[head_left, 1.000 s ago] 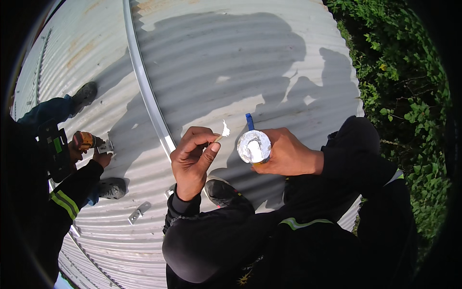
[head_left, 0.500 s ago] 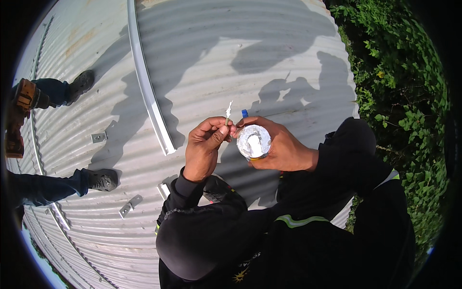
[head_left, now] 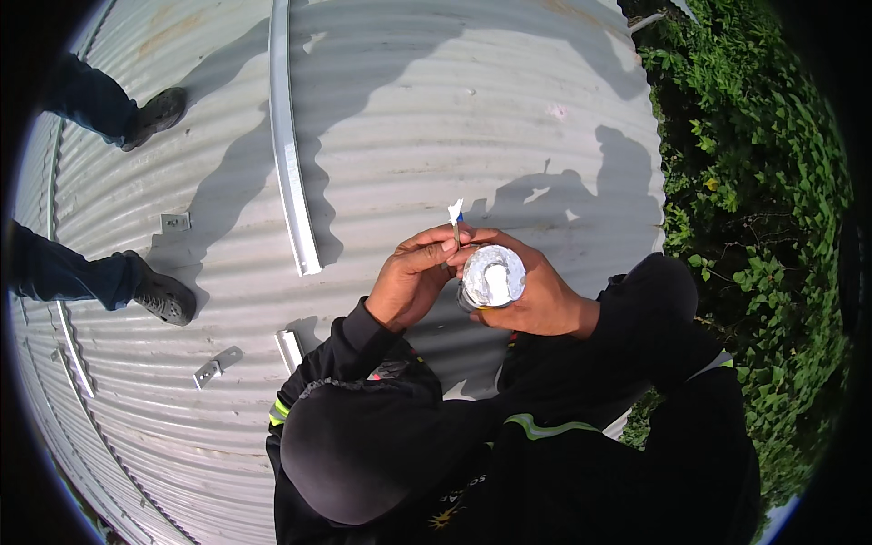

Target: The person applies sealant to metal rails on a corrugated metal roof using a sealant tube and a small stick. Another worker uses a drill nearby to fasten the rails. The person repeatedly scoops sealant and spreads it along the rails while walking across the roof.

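Right hand around paste tin, seemingly.

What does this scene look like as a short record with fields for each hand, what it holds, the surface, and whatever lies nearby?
left hand: pinches a thin stick tipped with white paste
right hand: grips a small round can of white paste
surface: corrugated metal roof
nearby: long metal rail, two small metal brackets
others: another person's shoes
edge: green foliage
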`<action>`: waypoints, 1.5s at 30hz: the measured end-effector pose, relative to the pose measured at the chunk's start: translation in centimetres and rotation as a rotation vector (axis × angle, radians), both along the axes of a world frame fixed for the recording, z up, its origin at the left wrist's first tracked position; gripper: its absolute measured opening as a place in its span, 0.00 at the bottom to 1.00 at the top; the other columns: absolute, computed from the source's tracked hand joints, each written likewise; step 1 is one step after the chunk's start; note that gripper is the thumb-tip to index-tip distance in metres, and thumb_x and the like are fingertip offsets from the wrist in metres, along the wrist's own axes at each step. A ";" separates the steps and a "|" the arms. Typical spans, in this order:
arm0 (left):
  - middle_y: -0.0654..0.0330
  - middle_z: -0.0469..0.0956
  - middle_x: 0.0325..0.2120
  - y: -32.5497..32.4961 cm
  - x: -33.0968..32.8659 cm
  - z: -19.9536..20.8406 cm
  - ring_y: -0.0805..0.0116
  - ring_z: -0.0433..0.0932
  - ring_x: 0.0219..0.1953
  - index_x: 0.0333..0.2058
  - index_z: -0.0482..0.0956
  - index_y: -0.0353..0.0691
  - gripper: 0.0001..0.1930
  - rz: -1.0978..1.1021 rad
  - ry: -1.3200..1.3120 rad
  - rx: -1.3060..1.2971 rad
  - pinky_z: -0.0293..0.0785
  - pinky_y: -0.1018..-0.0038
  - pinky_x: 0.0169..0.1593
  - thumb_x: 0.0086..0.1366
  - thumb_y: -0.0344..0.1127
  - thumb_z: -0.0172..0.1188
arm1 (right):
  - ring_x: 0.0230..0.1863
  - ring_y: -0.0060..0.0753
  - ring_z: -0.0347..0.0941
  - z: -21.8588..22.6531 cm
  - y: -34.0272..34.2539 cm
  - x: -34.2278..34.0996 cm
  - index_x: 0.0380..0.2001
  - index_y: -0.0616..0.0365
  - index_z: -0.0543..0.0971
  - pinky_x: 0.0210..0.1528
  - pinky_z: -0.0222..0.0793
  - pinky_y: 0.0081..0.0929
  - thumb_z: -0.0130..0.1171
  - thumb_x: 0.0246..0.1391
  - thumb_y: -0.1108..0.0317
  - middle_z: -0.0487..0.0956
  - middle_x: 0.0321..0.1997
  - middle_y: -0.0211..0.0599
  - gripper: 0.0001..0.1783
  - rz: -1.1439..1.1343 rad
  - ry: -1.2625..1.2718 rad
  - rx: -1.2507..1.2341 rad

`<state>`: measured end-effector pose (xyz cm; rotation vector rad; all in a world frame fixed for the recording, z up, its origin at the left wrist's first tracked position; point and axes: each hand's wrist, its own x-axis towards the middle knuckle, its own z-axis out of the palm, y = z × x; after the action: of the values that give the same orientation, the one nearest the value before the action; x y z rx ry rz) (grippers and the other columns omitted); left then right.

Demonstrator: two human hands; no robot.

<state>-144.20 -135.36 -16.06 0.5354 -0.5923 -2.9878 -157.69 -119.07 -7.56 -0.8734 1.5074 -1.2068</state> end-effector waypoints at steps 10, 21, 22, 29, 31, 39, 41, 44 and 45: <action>0.52 0.74 0.60 -0.3 0.2 -0.6 0.57 0.73 0.65 0.48 0.87 0.34 0.11 -0.021 0.060 -0.035 0.66 0.60 0.70 0.73 0.32 0.61 | 0.61 0.29 0.79 0.2 -0.4 -0.6 0.64 0.59 0.74 0.66 0.72 0.31 0.77 0.44 0.79 0.83 0.58 0.33 0.41 0.091 0.131 0.026; 0.56 0.75 0.58 -0.5 0.1 1.4 0.63 0.74 0.60 0.56 0.85 0.35 0.16 0.101 0.015 -0.641 0.67 0.63 0.68 0.72 0.25 0.61 | 0.53 0.31 0.83 1.5 -1.3 -0.4 0.64 0.60 0.73 0.58 0.78 0.31 0.82 0.42 0.69 0.85 0.52 0.37 0.45 0.048 0.318 0.064; 0.56 0.74 0.58 -0.5 0.2 1.8 0.64 0.74 0.59 0.57 0.85 0.35 0.17 0.089 -0.021 -0.684 0.67 0.63 0.67 0.71 0.24 0.60 | 0.53 0.31 0.83 1.7 -1.3 -0.4 0.64 0.60 0.73 0.57 0.78 0.31 0.82 0.42 0.69 0.85 0.52 0.37 0.44 0.053 0.352 0.060; 0.53 0.73 0.57 -1.7 1.4 4.1 0.61 0.73 0.55 0.61 0.78 0.33 0.28 0.091 0.220 -1.080 0.72 0.66 0.56 0.61 0.26 0.67 | 0.54 0.51 0.83 2.2 -1.3 0.2 0.53 0.57 0.83 0.56 0.80 0.40 0.80 0.41 0.66 0.78 0.61 0.45 0.31 -0.093 0.576 0.115; 0.52 0.75 0.55 -1.4 1.2 4.6 0.55 0.74 0.58 0.62 0.77 0.35 0.35 0.085 0.222 -1.220 0.74 0.63 0.55 0.56 0.35 0.77 | 0.53 0.53 0.83 2.1 -1.2 -0.1 0.53 0.57 0.83 0.56 0.81 0.42 0.80 0.41 0.65 0.78 0.63 0.47 0.32 -0.110 0.547 0.146; 0.52 0.79 0.44 0.6 -1.1 4.6 0.56 0.80 0.44 0.51 0.81 0.31 0.33 0.292 0.161 -1.510 0.78 0.64 0.48 0.49 0.41 0.84 | 0.54 0.55 0.83 1.8 -1.4 0.2 0.54 0.61 0.82 0.56 0.81 0.43 0.79 0.42 0.67 0.78 0.62 0.48 0.33 -0.026 0.702 0.120; 0.52 0.80 0.40 0.6 -0.9 4.4 0.53 0.80 0.41 0.47 0.82 0.33 0.31 0.345 0.153 -1.486 0.78 0.63 0.45 0.47 0.40 0.84 | 0.51 0.54 0.84 2.5 -1.3 -0.7 0.52 0.63 0.83 0.55 0.81 0.41 0.78 0.44 0.69 0.79 0.59 0.47 0.30 -0.007 0.705 0.071; 0.52 0.79 0.41 0.3 0.2 4.1 0.53 0.80 0.41 0.46 0.82 0.33 0.28 0.342 0.066 -1.380 0.78 0.65 0.44 0.47 0.36 0.82 | 0.44 0.48 0.85 4.5 -0.7 -3.1 0.45 0.64 0.84 0.48 0.82 0.36 0.76 0.47 0.73 0.83 0.49 0.47 0.20 -0.042 0.732 -0.116; 0.51 0.79 0.41 0.1 0.5 3.9 0.54 0.80 0.41 0.46 0.81 0.32 0.27 0.329 0.061 -1.370 0.78 0.66 0.45 0.48 0.32 0.80 | 0.40 0.45 0.85 5.4 -0.5 -4.2 0.41 0.64 0.84 0.44 0.81 0.34 0.76 0.48 0.75 0.83 0.45 0.47 0.17 -0.060 0.749 -0.203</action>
<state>-143.70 -135.23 -12.12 0.3172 -1.9498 -1.6529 -161.88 -119.61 -2.16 -1.5410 2.0224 -1.1440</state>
